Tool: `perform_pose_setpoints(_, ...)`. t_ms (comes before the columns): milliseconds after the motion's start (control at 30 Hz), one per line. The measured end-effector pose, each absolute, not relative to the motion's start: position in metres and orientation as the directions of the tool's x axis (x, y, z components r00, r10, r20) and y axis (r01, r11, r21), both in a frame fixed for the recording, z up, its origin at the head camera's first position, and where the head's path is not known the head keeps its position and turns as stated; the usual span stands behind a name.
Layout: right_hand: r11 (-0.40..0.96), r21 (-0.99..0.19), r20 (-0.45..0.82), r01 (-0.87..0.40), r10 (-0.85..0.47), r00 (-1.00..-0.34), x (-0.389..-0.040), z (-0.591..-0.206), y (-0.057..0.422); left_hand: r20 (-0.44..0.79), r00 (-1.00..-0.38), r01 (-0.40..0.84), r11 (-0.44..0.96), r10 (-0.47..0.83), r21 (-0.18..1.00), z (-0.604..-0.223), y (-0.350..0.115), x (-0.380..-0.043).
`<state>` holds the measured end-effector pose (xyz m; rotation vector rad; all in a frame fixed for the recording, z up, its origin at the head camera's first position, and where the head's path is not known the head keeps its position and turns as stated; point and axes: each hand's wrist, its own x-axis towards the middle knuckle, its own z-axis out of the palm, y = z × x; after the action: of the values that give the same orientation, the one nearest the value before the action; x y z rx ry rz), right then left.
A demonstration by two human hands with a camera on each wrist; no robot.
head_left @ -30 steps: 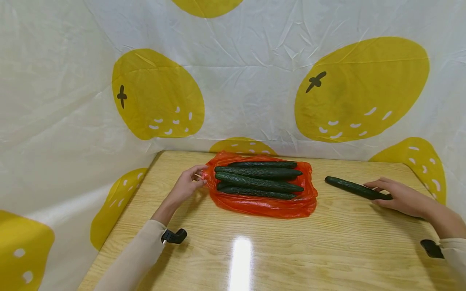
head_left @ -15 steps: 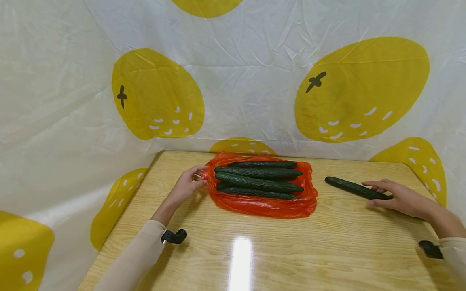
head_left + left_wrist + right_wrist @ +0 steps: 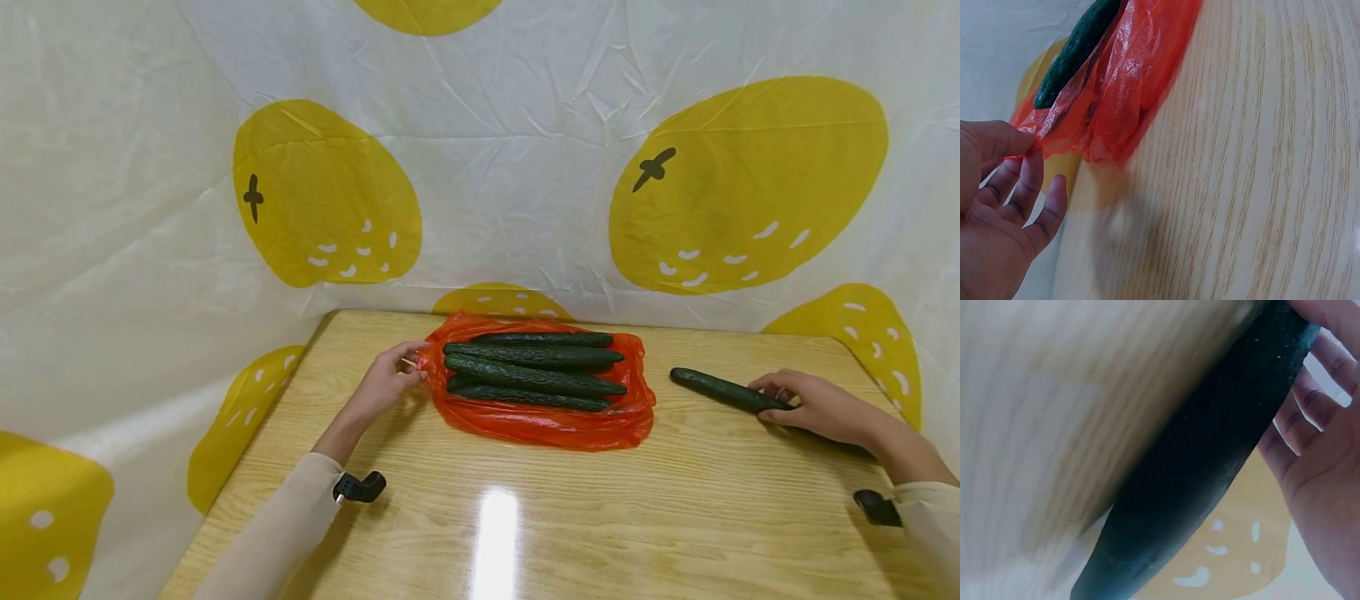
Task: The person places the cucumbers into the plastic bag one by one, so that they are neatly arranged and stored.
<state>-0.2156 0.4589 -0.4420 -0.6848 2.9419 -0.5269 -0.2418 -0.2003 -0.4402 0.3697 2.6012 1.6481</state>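
At the bag's left end, my left hand (image 3: 384, 385) pinches the gathered edge of a red plastic bag (image 3: 540, 429) between thumb and fingertips. Several dark green cucumbers (image 3: 534, 375) lie side by side on the bag. In the left wrist view, the thumb presses the thin red film (image 3: 1116, 94) near the end of one cucumber (image 3: 1075, 56). To the right, a single cucumber (image 3: 708, 386) lies apart on the table, and my right hand (image 3: 821, 408) grips it around its middle. In the right wrist view, that cucumber (image 3: 1204, 444) runs past the palm; its upper end is out of view.
Both hands work over a light wooden table (image 3: 600, 508) with a bright glare strip near its front. A white sheet (image 3: 510, 208) printed with yellow fruit hangs behind and at the left side. Bare tabletop separates the bag from the single cucumber.
My right hand has shifted a little left along the single cucumber, so more of it shows behind the palm. The left hand and the bag stay put.
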Motion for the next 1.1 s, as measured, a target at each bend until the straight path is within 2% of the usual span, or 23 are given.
perform_pose_setpoints(167,0.832,-0.300,0.010,-0.468,-0.487,-0.873,-0.216,-0.437,0.456,0.091,-0.971,0.179,0.411,0.223,0.894,-0.440,-0.200,-0.242)
perform_pose_setpoints(300,0.809,-0.316,0.029,-0.495,-0.513,-0.858,-0.216,-0.434,0.453,0.104,-0.968,0.193,0.407,0.230,0.893,-0.440,-0.200,-0.242)
perform_pose_setpoints(567,0.767,-0.358,0.079,-0.533,-0.543,-0.836,-0.219,-0.416,0.442,0.085,-0.963,0.183,0.392,0.254,0.902,-0.406,-0.190,-0.221)
perform_pose_setpoints(800,0.740,-0.356,0.125,-0.570,-0.567,-0.814,-0.220,-0.404,0.430,0.101,-0.961,0.200,0.393,0.257,0.898,-0.405,-0.190,-0.220)
perform_pose_setpoints(1100,0.755,-0.357,0.102,-0.550,-0.554,-0.826,-0.222,-0.388,0.416,0.076,-0.968,0.172,0.405,0.241,0.898,-0.420,-0.192,-0.230)
